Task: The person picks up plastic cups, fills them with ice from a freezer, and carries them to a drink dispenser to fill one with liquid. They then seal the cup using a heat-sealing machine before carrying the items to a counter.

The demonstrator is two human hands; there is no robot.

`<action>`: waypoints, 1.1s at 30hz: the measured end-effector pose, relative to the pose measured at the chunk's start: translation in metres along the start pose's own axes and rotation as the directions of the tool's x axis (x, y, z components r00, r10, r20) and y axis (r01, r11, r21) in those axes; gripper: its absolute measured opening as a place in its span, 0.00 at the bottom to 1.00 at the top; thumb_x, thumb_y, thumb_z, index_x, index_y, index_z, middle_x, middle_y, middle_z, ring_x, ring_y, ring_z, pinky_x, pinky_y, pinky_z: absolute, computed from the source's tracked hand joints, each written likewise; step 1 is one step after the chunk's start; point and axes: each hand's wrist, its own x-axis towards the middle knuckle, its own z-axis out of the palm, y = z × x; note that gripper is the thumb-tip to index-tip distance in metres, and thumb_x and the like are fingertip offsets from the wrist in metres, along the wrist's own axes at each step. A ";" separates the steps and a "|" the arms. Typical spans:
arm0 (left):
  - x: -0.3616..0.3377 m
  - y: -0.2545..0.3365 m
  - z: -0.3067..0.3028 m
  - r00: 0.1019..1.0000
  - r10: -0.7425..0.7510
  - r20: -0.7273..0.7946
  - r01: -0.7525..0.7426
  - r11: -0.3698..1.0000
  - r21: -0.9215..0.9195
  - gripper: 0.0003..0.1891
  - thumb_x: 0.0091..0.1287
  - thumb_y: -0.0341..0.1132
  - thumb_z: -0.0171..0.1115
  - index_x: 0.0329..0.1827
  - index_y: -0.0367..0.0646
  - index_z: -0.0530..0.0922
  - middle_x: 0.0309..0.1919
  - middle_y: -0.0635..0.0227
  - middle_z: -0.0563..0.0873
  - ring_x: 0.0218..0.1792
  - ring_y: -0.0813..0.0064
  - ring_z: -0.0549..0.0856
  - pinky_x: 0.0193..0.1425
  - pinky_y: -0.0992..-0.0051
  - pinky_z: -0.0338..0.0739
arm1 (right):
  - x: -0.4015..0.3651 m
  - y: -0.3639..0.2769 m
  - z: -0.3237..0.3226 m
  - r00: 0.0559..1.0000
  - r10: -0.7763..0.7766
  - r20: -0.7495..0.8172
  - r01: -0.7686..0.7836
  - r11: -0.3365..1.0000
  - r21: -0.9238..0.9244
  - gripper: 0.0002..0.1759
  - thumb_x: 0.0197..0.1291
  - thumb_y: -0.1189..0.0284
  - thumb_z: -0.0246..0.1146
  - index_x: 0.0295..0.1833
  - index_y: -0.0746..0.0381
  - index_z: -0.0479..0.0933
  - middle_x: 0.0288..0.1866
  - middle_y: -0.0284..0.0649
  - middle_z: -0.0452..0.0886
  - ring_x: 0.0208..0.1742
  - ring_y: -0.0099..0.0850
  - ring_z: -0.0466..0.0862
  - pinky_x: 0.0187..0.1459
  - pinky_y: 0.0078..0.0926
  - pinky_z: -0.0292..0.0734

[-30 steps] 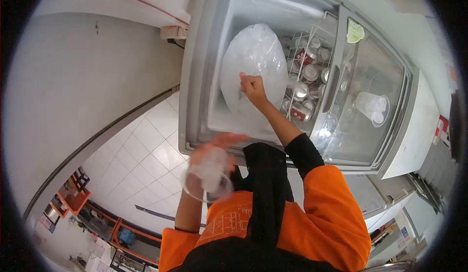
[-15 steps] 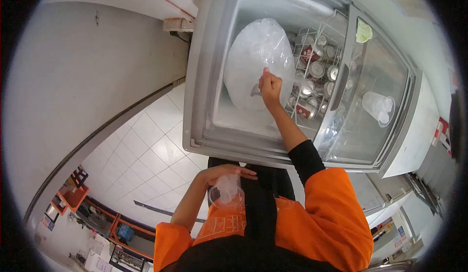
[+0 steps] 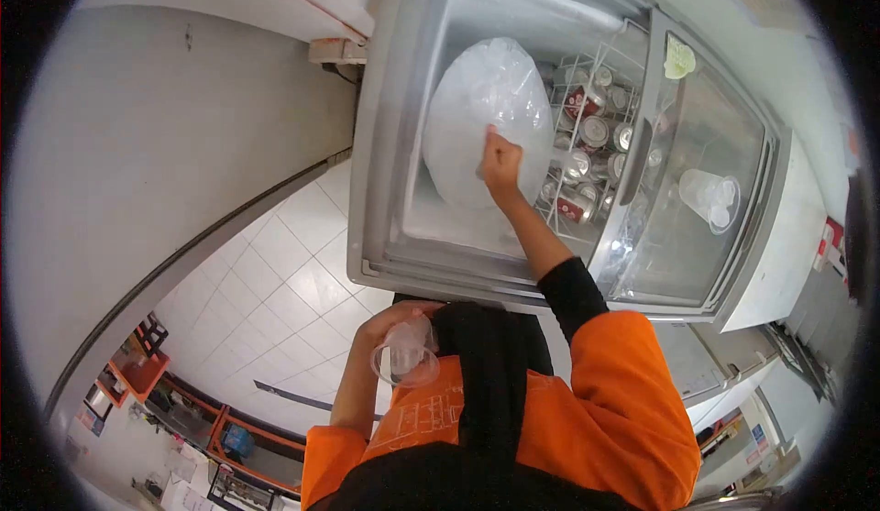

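Observation:
My left hand [image 3: 396,316] is wrapped round a clear plastic cup [image 3: 409,353] at my waist, in front of the freezer. Pale, ice-like contents show through the cup's side. My right hand [image 3: 501,163] reaches down into the open chest freezer [image 3: 385,144], closed with the thumb upward. It is over a large clear plastic bag [image 3: 490,80] with whitish contents, probably ice. A small grey edge shows beside the fist, but what the fingers hold is hidden.
Beside the bag, a white wire basket [image 3: 576,76] holds several drink cans [image 3: 594,132]. On the glass lid [image 3: 669,245] to the right lies a clear cup [image 3: 709,197] with white pieces. A tiled floor [image 3: 293,263] extends at left.
My left hand and the cup have shifted slightly left, with the cup's mouth tilted more toward me. My right fist has moved a little left and down over the bag.

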 end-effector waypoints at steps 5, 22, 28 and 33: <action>-0.010 0.002 0.001 0.993 0.113 0.014 -0.111 0.987 -0.113 0.30 0.55 0.44 0.60 0.56 0.31 0.69 0.37 0.52 0.81 0.30 0.62 0.83 0.34 0.70 0.79 | -0.001 0.015 -0.022 0.859 0.405 -0.312 -0.327 0.904 0.275 0.27 0.66 0.63 0.48 0.13 0.63 0.58 0.10 0.28 0.56 0.14 0.17 0.56 0.15 0.21 0.51; -0.066 0.006 -0.025 0.723 0.667 -0.177 -0.679 0.734 -0.009 0.35 0.57 0.53 0.52 0.52 0.23 0.68 0.45 0.48 0.78 0.26 0.71 0.82 0.23 0.76 0.77 | 0.032 0.015 -0.020 0.610 0.781 0.136 -0.564 0.307 0.767 0.20 0.64 0.61 0.46 0.21 0.58 0.58 0.12 0.31 0.55 0.11 0.23 0.56 0.14 0.26 0.52; -0.020 0.059 -0.012 0.295 0.809 -0.508 -0.938 0.347 0.009 0.23 0.61 0.51 0.49 0.46 0.40 0.73 0.44 0.62 0.77 0.42 0.67 0.77 0.48 0.73 0.74 | 0.050 -0.008 -0.071 0.581 0.777 0.242 -0.472 0.079 0.878 0.16 0.62 0.64 0.47 0.23 0.56 0.57 0.13 0.29 0.49 0.13 0.23 0.51 0.18 0.23 0.51; 0.046 0.094 0.068 0.154 0.944 -0.291 -0.821 0.286 0.493 0.18 0.62 0.45 0.53 0.49 0.43 0.71 0.46 0.64 0.77 0.50 0.66 0.77 0.51 0.67 0.74 | 0.073 -0.095 -0.132 0.713 0.693 0.104 -0.354 0.229 0.907 0.16 0.63 0.66 0.44 0.22 0.55 0.54 0.14 0.29 0.49 0.14 0.22 0.50 0.19 0.23 0.52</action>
